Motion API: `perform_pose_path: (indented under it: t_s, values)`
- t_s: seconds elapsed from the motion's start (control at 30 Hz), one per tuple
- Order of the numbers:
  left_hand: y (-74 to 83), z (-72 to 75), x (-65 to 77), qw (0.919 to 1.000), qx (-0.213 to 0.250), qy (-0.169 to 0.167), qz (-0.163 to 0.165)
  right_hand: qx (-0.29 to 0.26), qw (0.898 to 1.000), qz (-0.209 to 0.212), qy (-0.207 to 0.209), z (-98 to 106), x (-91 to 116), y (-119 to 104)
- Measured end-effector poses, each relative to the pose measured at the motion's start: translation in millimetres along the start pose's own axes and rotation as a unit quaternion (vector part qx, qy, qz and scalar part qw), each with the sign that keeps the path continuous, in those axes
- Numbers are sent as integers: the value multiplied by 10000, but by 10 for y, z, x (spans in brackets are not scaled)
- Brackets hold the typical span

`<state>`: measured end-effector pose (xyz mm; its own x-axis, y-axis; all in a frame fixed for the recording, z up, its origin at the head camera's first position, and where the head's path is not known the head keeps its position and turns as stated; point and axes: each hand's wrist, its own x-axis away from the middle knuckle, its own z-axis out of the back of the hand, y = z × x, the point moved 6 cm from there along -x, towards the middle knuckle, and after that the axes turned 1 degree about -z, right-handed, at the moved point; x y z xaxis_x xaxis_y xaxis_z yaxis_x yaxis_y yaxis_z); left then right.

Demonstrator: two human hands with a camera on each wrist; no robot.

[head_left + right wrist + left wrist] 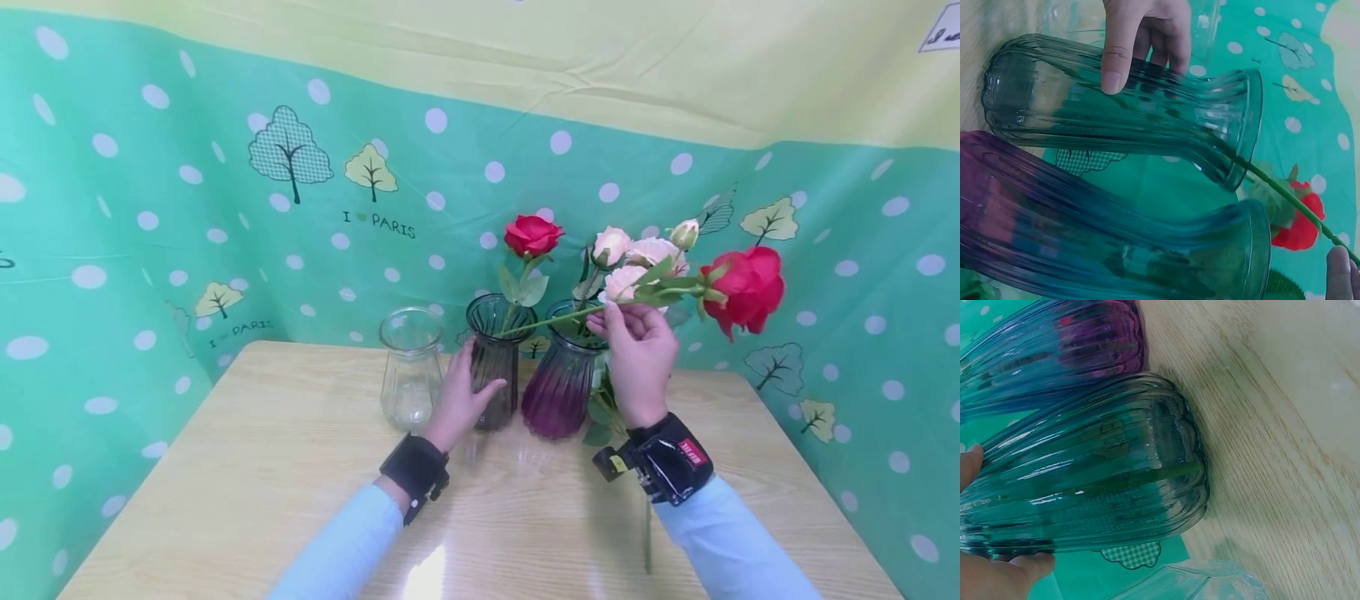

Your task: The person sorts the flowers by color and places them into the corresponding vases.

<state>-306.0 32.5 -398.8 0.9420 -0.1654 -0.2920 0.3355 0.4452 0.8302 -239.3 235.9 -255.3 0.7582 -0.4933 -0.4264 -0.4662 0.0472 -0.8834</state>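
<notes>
My left hand [465,396] grips the dark grey ribbed glass vase [495,375] from its left side, thumb across the front. A red rose [531,236] with green leaves stands in that vase. Between thumb and fingers my right hand [641,354] pinches the green stem [551,320] of a second red rose [744,290], its bloom pointing right. That stem slants down leftward to the grey vase's mouth, and in the right wrist view it crosses the rim [1250,125]. Through the glass in the left wrist view a green stem [1141,477] reaches near the base.
Right beside the grey vase stands a purple ribbed vase [557,400], with pale pink flowers [624,282] above and behind my right hand. A clear glass vase [411,383] is on the left. Green leaves [600,412] and a stem [648,533] show by my right wrist on the wooden table [300,467].
</notes>
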Motion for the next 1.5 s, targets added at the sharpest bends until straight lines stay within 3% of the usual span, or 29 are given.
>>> perform_pose_path:
  t_s: [0.2,0.4,0.87,0.97,1.2,1.5]
  values:
    - [6,1,-2,10000,-34,-8,7,361,9987,178,-298,-191,9,33]
    - [19,1,4,10000,-50,-42,-59,971,9935,-8,-600,-326,22,149]
    - [-7,3,4,9997,-118,28,-218,1878,9650,-687,-1700,-577,-13,314]
    - [-3,5,0,9996,-105,33,-245,1930,9632,-767,-1706,-581,-30,320]
    - [4,5,0,9996,-121,24,-240,1459,9757,-809,-1420,-585,-89,320]
    - [33,8,1,9994,-117,29,-326,1541,9694,-1019,-1614,-636,-114,325]
